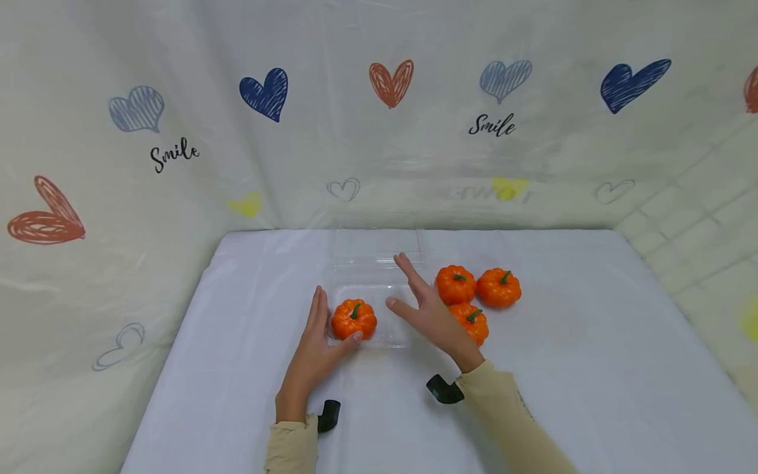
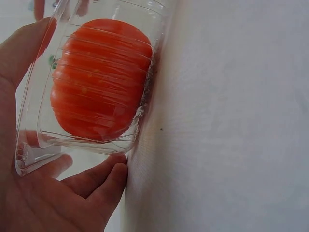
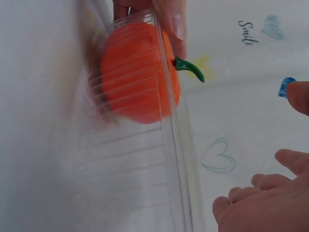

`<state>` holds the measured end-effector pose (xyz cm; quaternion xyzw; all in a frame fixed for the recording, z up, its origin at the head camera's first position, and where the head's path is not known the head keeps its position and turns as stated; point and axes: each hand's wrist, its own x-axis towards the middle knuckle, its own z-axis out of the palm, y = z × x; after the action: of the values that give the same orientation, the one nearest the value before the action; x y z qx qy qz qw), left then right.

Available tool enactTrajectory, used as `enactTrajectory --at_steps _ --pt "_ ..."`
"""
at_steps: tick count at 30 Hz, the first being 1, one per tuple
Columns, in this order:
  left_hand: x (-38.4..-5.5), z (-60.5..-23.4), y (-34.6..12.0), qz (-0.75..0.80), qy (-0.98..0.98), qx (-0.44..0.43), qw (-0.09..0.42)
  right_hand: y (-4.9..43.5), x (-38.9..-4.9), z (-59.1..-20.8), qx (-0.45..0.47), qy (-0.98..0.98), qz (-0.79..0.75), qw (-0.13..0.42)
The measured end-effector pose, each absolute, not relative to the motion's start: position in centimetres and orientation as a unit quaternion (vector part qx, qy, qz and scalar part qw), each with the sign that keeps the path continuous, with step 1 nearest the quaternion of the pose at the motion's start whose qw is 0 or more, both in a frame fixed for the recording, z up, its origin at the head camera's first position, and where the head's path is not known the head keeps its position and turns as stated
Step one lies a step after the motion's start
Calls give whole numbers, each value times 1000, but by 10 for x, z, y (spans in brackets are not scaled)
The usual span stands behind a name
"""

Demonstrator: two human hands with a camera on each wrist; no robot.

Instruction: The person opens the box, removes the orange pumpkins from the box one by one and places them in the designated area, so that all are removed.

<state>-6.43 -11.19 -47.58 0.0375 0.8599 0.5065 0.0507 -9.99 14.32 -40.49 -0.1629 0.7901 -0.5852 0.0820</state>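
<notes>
A clear plastic clamshell box (image 1: 389,334) lies on the table with its lid (image 1: 370,247) folded back away from me. In its left half sits a small orange toy pumpkin (image 1: 354,319), green stem up. My left hand (image 1: 315,352) spans the near left corner, straight fingers along the left side and thumb at the front rim. The left wrist view shows the pumpkin through the ribbed wall, beside the thumb (image 2: 29,50). Over the box's right side hovers my right hand (image 1: 435,319), fingers spread, holding nothing.
Three more toy pumpkins cluster just right of the box: one behind (image 1: 454,286), one farther right (image 1: 500,289), and one nearer (image 1: 478,324), partly hidden by my right hand. A white sheet with printed hearts (image 1: 391,82) hangs behind the white table (image 1: 592,355).
</notes>
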Motion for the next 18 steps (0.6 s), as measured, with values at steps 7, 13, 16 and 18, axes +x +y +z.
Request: enactTrajectory --at_steps 7,13,16,18 --pt "-65 -476 -112 501 863 39 48 128 -106 -412 -202 799 -551 133" --pt "-65 -476 -113 499 864 38 47 121 -117 -418 -226 793 -534 187" --pt "-65 -475 -112 502 862 35 50 120 -120 -419 -228 789 -526 223" --pt "-65 -475 -111 508 859 35 54 120 -121 -420 -230 786 -521 241"
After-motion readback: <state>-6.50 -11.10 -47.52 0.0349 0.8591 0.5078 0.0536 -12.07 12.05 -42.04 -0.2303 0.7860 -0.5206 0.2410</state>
